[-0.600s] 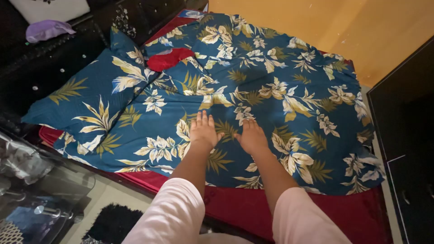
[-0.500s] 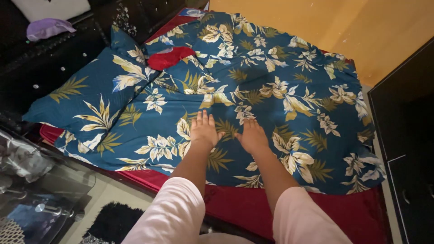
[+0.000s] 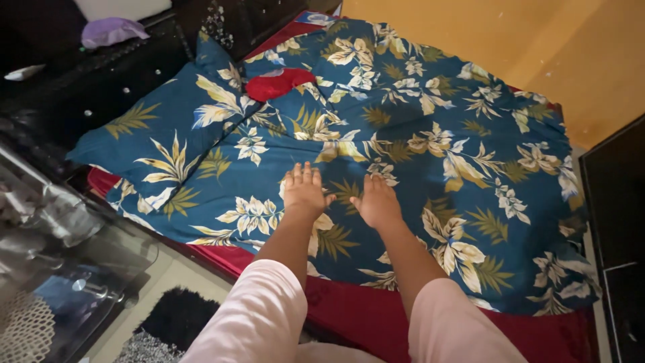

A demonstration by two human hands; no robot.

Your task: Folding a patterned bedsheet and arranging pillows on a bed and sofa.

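1. Left hand [image 3: 304, 190] lies flat, palm down, fingers spread, pressed on the bedsheet [image 3: 416, 154]; it grips nothing.
2. Right hand [image 3: 377, 202] is also flat and loose on the sheet, just beside the left, thumbs near each other but apart.
3. The blue floral bedsheet is spread over the bed under both hands, reaching ahead to the orange wall [image 3: 510, 47] and right to the black cabinet [image 3: 618, 202].
4. The red mattress [image 3: 363, 309] shows along the near edge, below the wrists.
5. A pillow [image 3: 168, 138] in the same print lies left of the hands, well apart; a red patch [image 3: 277, 83] shows beyond it.
6. The glass table [image 3: 60, 269] sits lower left.
7. Versus the earlier frame: hands keep the same flat pose at the same spot on the sheet; the view has swung, so pillow and sheet sit further right.
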